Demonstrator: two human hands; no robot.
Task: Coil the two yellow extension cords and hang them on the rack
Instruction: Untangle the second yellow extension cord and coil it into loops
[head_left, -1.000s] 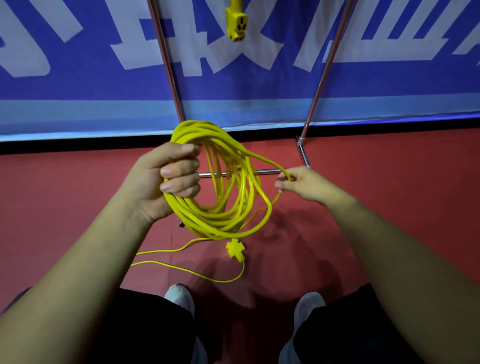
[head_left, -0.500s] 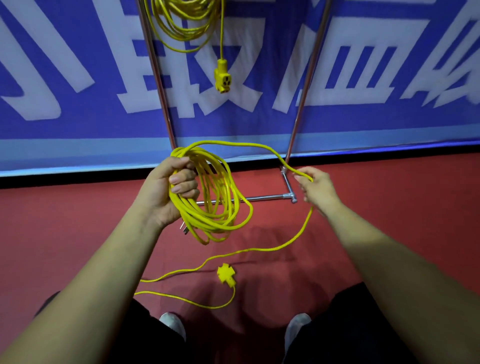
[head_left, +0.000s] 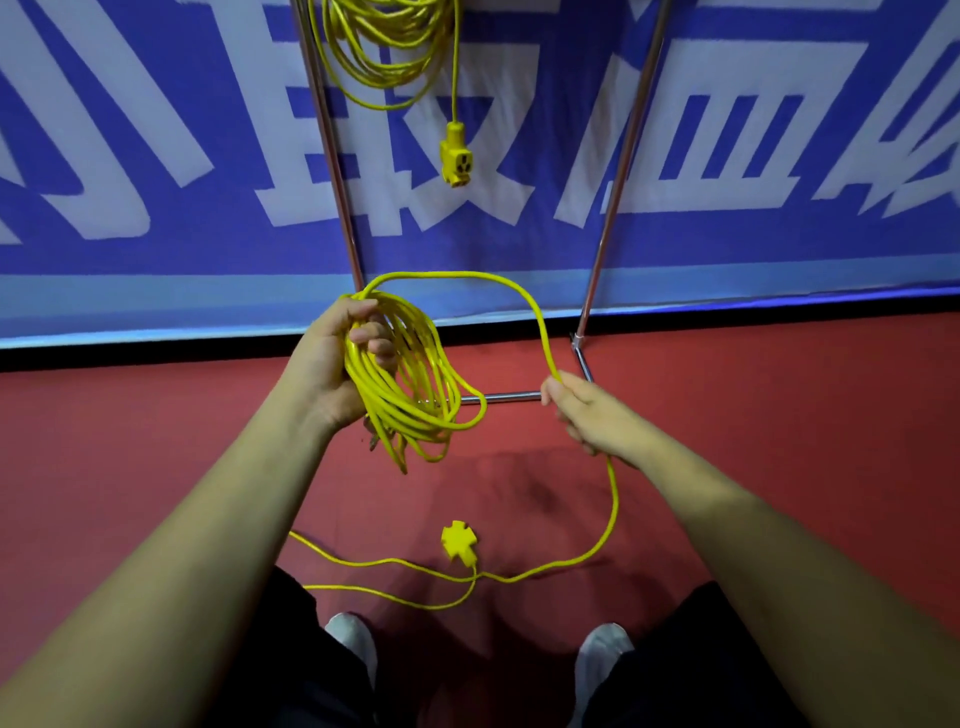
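My left hand (head_left: 332, 364) grips a bundle of several yellow cord loops (head_left: 410, 395) at chest height. From the bundle a free strand arcs up and right to my right hand (head_left: 587, 415), which pinches it. Below that hand the strand (head_left: 613, 514) drops to the red floor, where its yellow multi-outlet end (head_left: 458, 542) lies between my feet. A second yellow cord (head_left: 384, 57) hangs coiled at the top of the metal rack (head_left: 332, 150), its socket end (head_left: 456, 161) dangling.
The rack's two chrome uprights and its low floor bars (head_left: 498, 397) stand right in front of me. Behind them runs a blue banner (head_left: 156, 156) with large white characters. My white shoes (head_left: 353, 639) are on the red floor below.
My right hand slid outward and down along the cord, drawing out a wide new loop. The view tilted up, showing more of the hung coil.
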